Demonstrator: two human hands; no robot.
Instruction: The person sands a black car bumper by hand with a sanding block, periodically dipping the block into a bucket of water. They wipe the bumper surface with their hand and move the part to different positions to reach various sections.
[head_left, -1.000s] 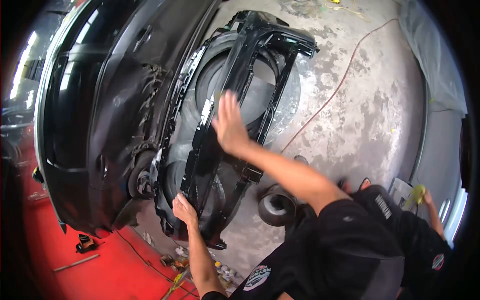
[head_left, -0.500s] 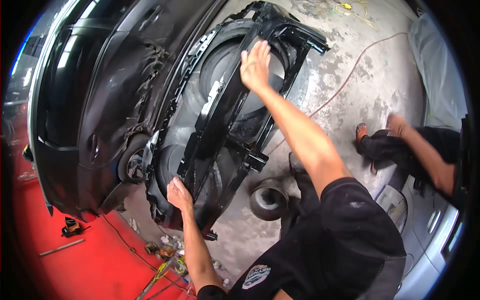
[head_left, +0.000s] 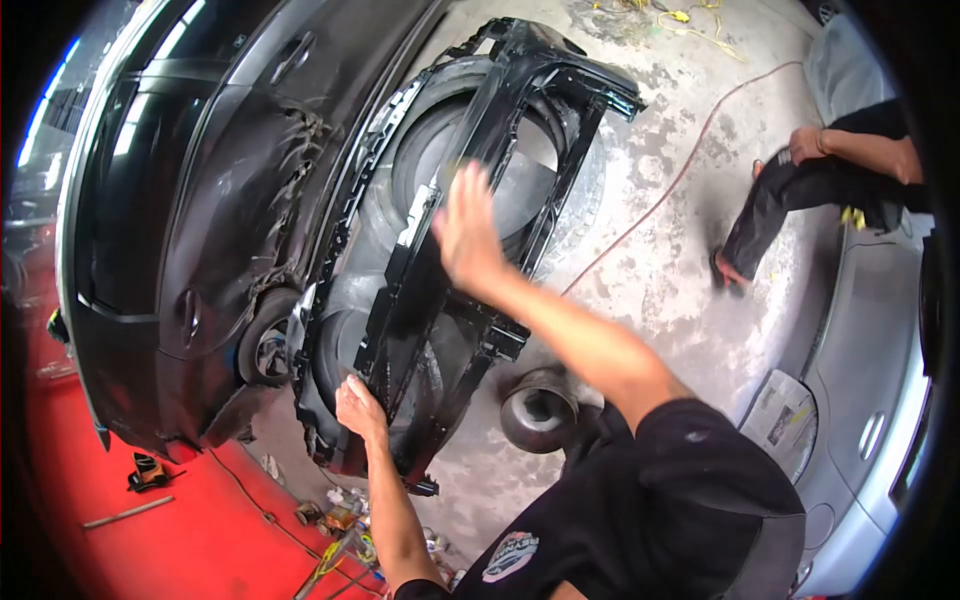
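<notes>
A long black car front-end frame (head_left: 410, 315) with two round openings lies slantwise before me, over wheel-like round parts. My left hand (head_left: 360, 408) is closed on its lower left part, fingers wrapped over the edge. Over the middle beam my right hand (head_left: 468, 225) is spread flat with fingers stretched, slightly blurred; whether it touches the beam I cannot tell. A metal wheel rim (head_left: 538, 410) sits on the floor at the frame's right.
A damaged dark car (head_left: 200, 220) stands on the left, a silver car (head_left: 860, 350) on the right. Another person's leg (head_left: 760, 225) and hand (head_left: 805, 145) are at right. A red hose (head_left: 690, 165) crosses the floor. Small parts and tools (head_left: 340, 520) lie at bottom left.
My right hand has moved down and left along the frame, from its upper part to the middle beam. The other person has moved up in view.
</notes>
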